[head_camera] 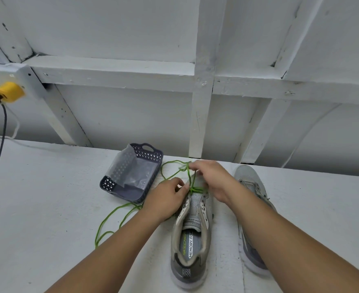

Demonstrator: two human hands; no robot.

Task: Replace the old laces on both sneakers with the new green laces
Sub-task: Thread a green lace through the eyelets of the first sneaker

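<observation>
Near the bench's far edge, two grey sneakers stand side by side. Over the nearer sneaker my left grip pinches one green lace at its lowest eyelets; my right grip pinches the lace's raised end. The second sneaker lies under my right forearm. One basket sits left.

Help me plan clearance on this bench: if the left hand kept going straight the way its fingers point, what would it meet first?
Probably the grey sneaker itself: the left hand pinches the thin green lace at the lower eyelets, fingers aimed right and slightly away. Past it is the right hand; depth is uncertain.
</observation>
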